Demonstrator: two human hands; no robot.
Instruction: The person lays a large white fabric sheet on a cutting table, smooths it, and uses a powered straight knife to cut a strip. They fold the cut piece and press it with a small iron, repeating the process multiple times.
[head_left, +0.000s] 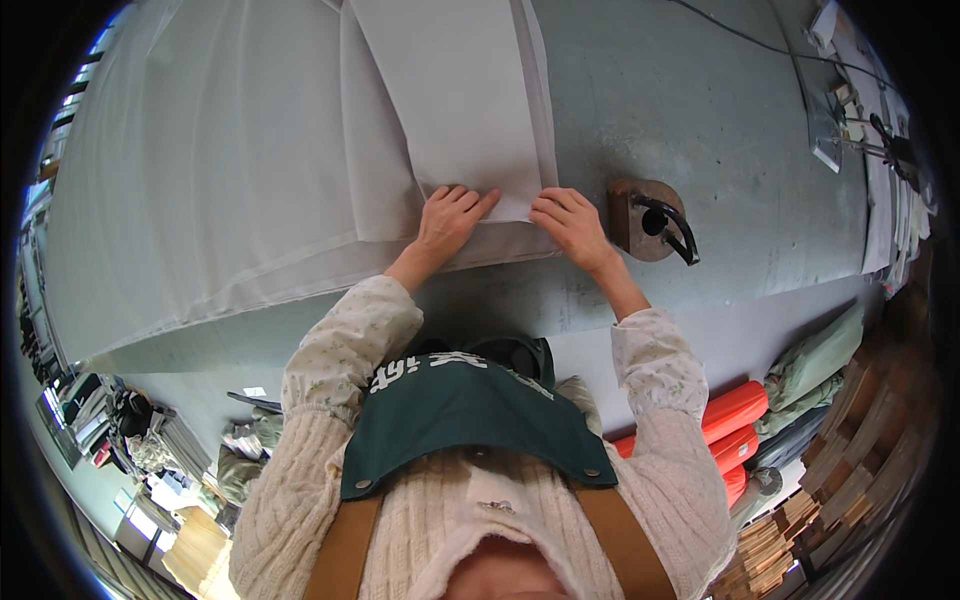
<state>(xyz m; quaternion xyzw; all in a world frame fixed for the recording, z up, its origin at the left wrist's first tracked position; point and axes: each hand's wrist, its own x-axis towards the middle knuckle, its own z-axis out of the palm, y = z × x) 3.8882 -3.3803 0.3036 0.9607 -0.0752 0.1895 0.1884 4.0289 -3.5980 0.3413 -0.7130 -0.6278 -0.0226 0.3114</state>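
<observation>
Pale grey fabric (247, 142) lies in broad layers over the table, with a folded strip (465, 97) along its right side. At the strip's near end is my left hand (452, 219), fingers curled on the cloth and thumb stretched to the right. My right hand (571, 225) pinches the strip's near right corner, its fingertips bent over the edge. A short turned edge of cloth shows between the two hands. Below them, another fabric layer (502, 244) reaches close to the table's front edge. Both thumbs' undersides and the cloth under my palms are hidden.
Right of my right hand, a brown block weight (634, 225) with a black curved handle stands on the grey-green table (750, 202). A cable (742, 41) crosses the far right. Red rolls (735, 412) and green fabric bundles (814, 367) lie beyond the near edge.
</observation>
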